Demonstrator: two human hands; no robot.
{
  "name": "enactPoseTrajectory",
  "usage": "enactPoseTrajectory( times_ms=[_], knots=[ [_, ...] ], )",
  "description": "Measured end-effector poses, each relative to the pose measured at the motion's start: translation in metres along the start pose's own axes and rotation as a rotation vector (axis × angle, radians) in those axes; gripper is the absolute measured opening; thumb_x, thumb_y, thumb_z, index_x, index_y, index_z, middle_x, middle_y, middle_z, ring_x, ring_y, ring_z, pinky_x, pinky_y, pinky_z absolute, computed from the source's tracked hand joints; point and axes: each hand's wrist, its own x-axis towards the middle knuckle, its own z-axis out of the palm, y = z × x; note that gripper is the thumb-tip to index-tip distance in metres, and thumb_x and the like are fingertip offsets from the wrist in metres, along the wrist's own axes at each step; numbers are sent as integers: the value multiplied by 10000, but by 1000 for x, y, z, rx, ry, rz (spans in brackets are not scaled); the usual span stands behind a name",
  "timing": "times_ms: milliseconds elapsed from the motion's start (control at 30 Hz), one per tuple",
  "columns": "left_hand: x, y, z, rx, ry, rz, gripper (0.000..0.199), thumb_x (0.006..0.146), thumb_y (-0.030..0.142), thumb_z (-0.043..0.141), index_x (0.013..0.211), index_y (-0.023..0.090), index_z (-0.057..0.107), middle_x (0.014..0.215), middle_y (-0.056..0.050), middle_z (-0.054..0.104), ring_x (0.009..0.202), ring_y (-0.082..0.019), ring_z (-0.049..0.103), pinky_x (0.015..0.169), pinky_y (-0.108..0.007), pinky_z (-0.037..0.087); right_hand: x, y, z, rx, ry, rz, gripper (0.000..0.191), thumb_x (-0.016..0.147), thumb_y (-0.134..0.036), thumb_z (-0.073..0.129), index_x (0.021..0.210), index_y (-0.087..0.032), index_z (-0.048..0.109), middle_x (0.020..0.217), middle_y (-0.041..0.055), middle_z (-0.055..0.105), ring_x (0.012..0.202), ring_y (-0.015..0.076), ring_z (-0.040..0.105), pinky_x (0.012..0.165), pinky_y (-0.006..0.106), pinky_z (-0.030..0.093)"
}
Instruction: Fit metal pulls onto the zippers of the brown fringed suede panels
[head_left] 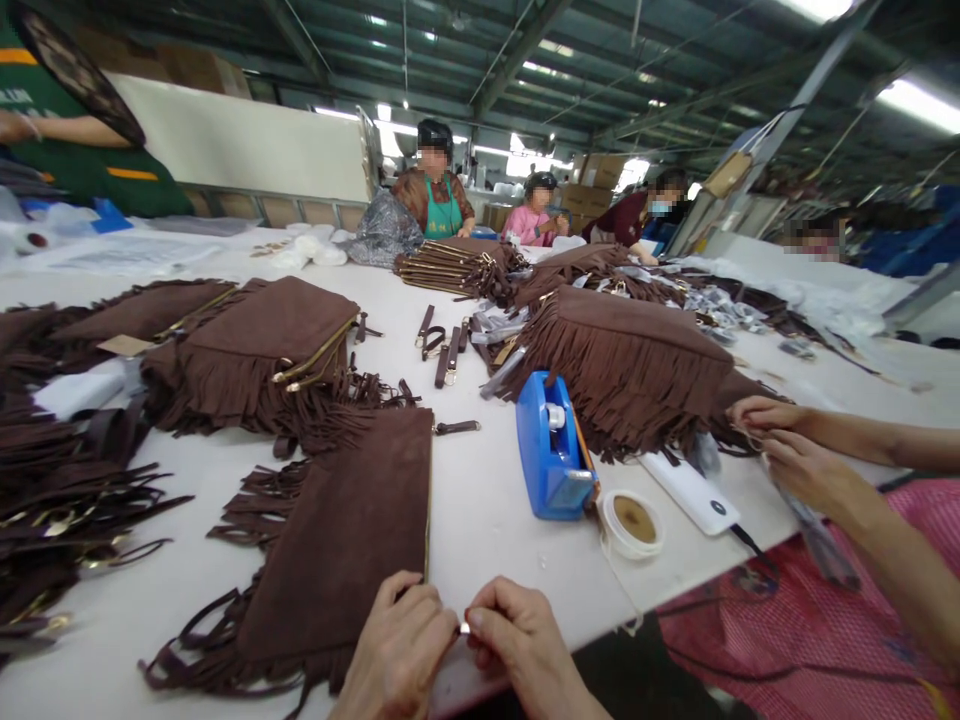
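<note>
At the table's near edge, my left hand [401, 640] and my right hand [521, 635] meet with fingertips closed. A small shiny metal piece [464, 628] shows between them, its tip in the pinch of my right thumb and finger. What my left fingers grip is mostly hidden. My left hand rests by the lower corner of a dark brown fringed bag [345, 540], lying flat with a zipper along its right edge. A short strap tab [457, 427] with a metal clasp extends from the bag's upper right corner.
A blue tape dispenser [551, 450], a round tub [634, 522] and a white power bank [694, 492] stand to the right. More fringed bags [262, 320] lie stacked behind. A co-worker's hands [787, 440] work at the right; other people sit across the table.
</note>
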Motion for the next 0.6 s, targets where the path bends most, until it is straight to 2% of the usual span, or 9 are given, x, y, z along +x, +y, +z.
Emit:
enactPoseTrajectory(
  times_ms=[200, 333, 400, 500, 600],
  knots=[
    [-6, -1, -1, 146, 153, 180, 269, 869, 86, 319, 897, 126, 583, 727, -66, 677, 787, -176, 619, 835, -344, 406, 3, 4, 7, 243, 6, 240, 284, 541, -413, 600, 616, -154, 511, 464, -24, 558, 356, 50, 433, 398, 180, 265],
    [-14, -2, 3, 162, 213, 180, 201, 862, 119, 411, 946, 143, 592, 748, -74, 703, 804, -194, 634, 845, -365, 429, 4, 9, 10, 325, -36, 290, 313, 524, -416, 633, 632, -156, 498, 463, -31, 552, 330, 44, 422, 358, 171, 244],
    [-12, -2, 2, 72, 234, 145, 184, 864, 139, 418, 925, 163, 590, 704, -53, 690, 754, -178, 635, 798, -337, 456, 4, 10, 12, 341, -43, 301, 327, 511, -427, 639, 627, -162, 487, 450, -44, 532, 320, 41, 400, 344, 173, 233],
    [-3, -1, -7, -136, 145, -4, 162, 848, 137, 435, 870, 207, 580, 697, -25, 662, 701, -152, 625, 717, -276, 493, 4, 10, 15, 291, -57, 295, 303, 511, -428, 600, 619, -176, 471, 420, -64, 491, 311, 39, 367, 341, 179, 226],
    [7, -1, -14, -282, 150, -116, 140, 815, 158, 499, 877, 239, 596, 758, -13, 673, 714, -146, 627, 696, -237, 509, 2, 12, 14, 177, -144, 253, 254, 539, -411, 546, 620, -184, 463, 444, -57, 497, 349, 47, 388, 379, 184, 235]
  ],
)
